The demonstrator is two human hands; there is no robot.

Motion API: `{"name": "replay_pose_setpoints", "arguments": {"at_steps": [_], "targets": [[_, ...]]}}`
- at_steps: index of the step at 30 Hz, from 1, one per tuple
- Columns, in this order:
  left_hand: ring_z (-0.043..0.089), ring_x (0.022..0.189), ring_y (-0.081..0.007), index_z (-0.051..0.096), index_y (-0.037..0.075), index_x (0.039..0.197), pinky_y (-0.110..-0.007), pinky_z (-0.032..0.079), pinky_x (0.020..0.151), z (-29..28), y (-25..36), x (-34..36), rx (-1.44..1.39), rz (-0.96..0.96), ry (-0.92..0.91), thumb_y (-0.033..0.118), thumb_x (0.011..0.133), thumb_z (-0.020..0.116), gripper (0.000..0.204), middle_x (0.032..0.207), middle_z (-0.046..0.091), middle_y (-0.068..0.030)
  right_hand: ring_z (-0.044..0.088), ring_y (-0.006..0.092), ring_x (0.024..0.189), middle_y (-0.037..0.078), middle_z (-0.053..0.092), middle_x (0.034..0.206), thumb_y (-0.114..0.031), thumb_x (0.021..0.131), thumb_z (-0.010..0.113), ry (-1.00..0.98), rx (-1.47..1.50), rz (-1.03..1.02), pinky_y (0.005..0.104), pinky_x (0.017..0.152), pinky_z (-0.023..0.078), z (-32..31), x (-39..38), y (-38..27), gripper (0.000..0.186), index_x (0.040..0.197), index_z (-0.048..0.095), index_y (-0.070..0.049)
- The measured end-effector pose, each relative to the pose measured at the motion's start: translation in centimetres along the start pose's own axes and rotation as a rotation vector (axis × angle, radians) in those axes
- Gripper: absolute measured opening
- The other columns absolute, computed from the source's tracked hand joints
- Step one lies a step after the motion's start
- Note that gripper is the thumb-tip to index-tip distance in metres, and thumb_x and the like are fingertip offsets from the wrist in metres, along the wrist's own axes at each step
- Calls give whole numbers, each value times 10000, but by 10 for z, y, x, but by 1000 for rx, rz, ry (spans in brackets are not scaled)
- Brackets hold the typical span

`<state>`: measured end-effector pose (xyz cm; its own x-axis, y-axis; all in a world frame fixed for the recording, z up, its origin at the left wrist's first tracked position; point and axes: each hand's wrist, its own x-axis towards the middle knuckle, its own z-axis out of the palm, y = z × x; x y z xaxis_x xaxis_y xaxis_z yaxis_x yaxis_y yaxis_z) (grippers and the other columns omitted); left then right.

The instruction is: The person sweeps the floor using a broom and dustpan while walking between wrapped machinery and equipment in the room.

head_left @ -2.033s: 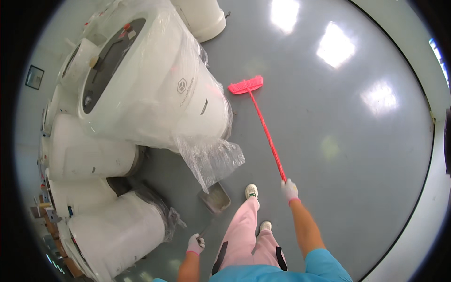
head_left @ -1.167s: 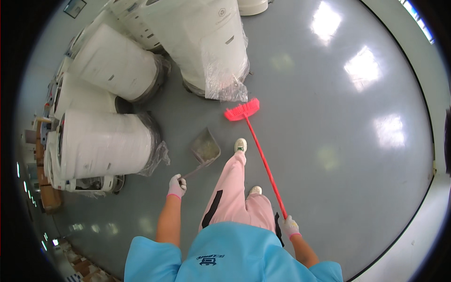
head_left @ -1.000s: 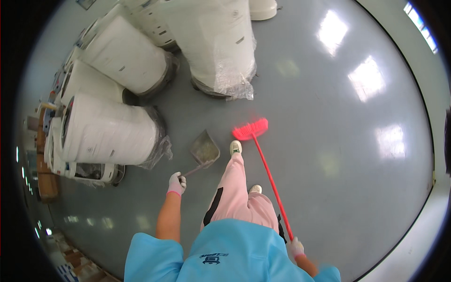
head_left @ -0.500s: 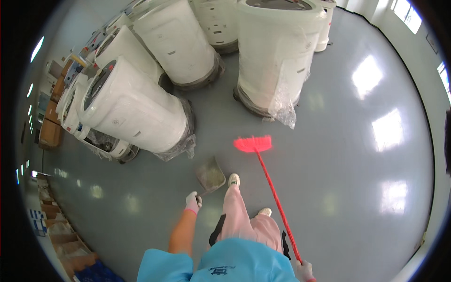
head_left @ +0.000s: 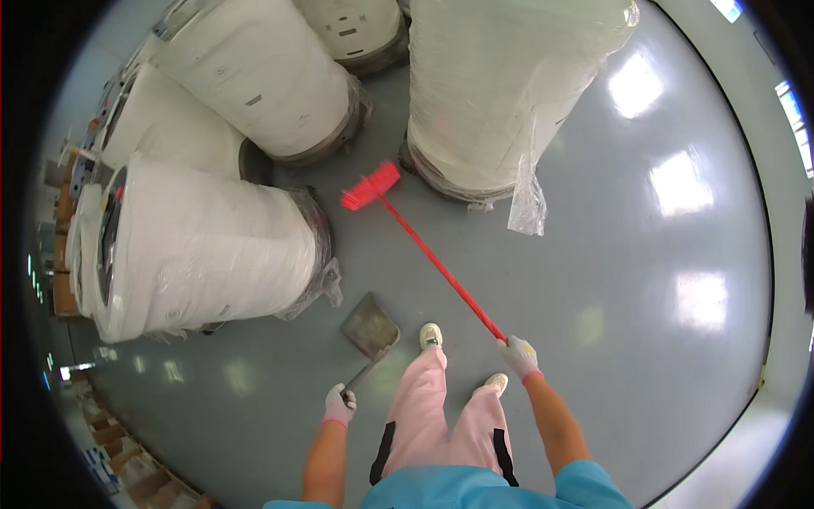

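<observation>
red broom (head_left: 437,265) slants forward-left from the right hand (head_left: 518,355), fingers wrapped round it; left hand (head_left: 340,405) curls fingers round the dustpan handle (head_left: 368,371).

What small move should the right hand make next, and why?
Probably pull the red broom toward the grey dustpan: the right hand grips the broom, its bristles sit among wrapped white machines, and the left hand holds the dustpan.
</observation>
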<state>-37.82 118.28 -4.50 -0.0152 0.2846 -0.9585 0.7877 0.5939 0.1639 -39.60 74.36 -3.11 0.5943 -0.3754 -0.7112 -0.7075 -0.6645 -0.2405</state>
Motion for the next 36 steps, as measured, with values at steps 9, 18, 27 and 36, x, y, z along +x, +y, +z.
{"name": "replay_pose_setpoints", "arguments": {"at_steps": [9, 18, 27, 36], "targets": [[427, 400, -122, 420, 93, 791, -218, 277, 308, -2, 24, 16, 135, -24, 5, 198, 838, 457, 121, 544, 451, -30, 581, 350, 743, 197, 600, 762, -415, 770, 470, -90, 20, 270, 432, 686, 440, 68, -120, 109, 422, 882, 574, -22], [433, 406, -127, 427, 85, 787, -220, 287, 310, 21, 25, 13, 216, 59, 36, 201, 822, 453, 124, 544, 448, -36, 593, 286, 651, 146, 603, 733, -366, 790, 465, 31, 152, 184, 375, 618, 470, 54, -17, 78, 379, 982, 555, -52], [454, 426, -123, 417, 81, 757, -218, 283, 308, 20, 18, 16, 192, 145, 59, 147, 808, 442, 87, 607, 433, -34, 577, 336, 788, 186, 598, 794, -372, 795, 443, 70, 215, 338, 400, 686, 441, 54, -61, 174, 374, 958, 585, -68], [510, 417, -236, 429, -45, 707, -265, 422, 306, 41, 16, 25, 265, 301, -66, 119, 743, 414, 169, 564, 468, -120, 572, 368, 745, 226, 578, 750, -336, 790, 459, 133, 320, 427, 413, 652, 433, 156, -232, 276, 366, 899, 586, -10]]}}
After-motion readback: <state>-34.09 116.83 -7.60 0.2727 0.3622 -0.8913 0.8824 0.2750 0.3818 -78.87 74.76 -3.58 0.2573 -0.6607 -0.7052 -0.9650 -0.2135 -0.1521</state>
